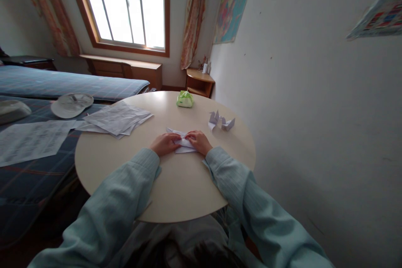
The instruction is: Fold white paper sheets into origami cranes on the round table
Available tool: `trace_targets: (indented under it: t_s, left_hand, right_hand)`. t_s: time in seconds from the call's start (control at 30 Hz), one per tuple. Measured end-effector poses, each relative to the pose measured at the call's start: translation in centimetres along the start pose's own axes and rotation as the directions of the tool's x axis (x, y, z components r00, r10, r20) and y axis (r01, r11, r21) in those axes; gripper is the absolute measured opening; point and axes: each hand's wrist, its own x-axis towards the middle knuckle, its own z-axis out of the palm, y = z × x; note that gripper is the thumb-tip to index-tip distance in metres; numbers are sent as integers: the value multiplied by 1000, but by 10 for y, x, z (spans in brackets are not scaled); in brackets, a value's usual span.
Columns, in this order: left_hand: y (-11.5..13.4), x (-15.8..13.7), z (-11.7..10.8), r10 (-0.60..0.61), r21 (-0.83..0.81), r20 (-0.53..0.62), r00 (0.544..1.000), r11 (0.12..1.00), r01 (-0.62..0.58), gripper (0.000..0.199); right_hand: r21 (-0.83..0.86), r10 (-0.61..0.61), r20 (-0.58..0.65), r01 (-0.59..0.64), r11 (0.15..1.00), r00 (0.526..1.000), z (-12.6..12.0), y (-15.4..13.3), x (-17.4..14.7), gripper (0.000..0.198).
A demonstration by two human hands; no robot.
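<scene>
1. Table (182, 194), round, pale top; near edge toward the person, right edge toward the white wall.
2. Folded paper (186, 149), white, one piece; about the middle of the table, well in from every edge. Layered, with a pointed corner toward the far left and a flat flap on the near side.
3. Left hand (166, 144), bare, light blue-green sleeve; fingers closed on the left part of the folded paper, fingertips at its middle.
4. Right hand (199, 141), bare, matching sleeve; fingers closed on the right part of the same piece, fingertips just beside those of the left hand.
5. Paper figure (214, 120), white, folded, with upright points; toward the table's right edge, beyond the right hand.
6. Second paper figure (228, 124), white, folded; just beside the first, nearer the right edge. Whether the two touch cannot be told.
7. Soft packet (185, 100), green and white; near the far edge.
8. Loose sheets (121, 118), white, overlapping in a spread pile; at the far left edge, partly reaching past it.
9. Printed sheet (34, 140), print too blurred to read; on the near mattress (31, 194), left of the table, its right end meeting the pile.
10. Cap (71, 106), pale, brimmed; on the same mattress, beyond the printed sheet.
</scene>
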Motion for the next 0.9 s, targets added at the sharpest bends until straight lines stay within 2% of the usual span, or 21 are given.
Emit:
trace_targets:
  t_s: [0.17,0.6,0.9]
  left_hand:
    - [3,0,-1,10,11,3,1000,1000,-10,33]
    - [-9,5,7,36,-73,-35,999,997,-39,28]
    - [-16,6,11,21,-31,-100,995,999,-24,29]
  right_hand:
    - [-10,12,20,-12,1000,1000,0,1,1,19]
    - [17,-20,-37,20,1000,999,2,1,-1,15]
    - [-5,1,-29,-1,1000,1000,2,0,-1,15]
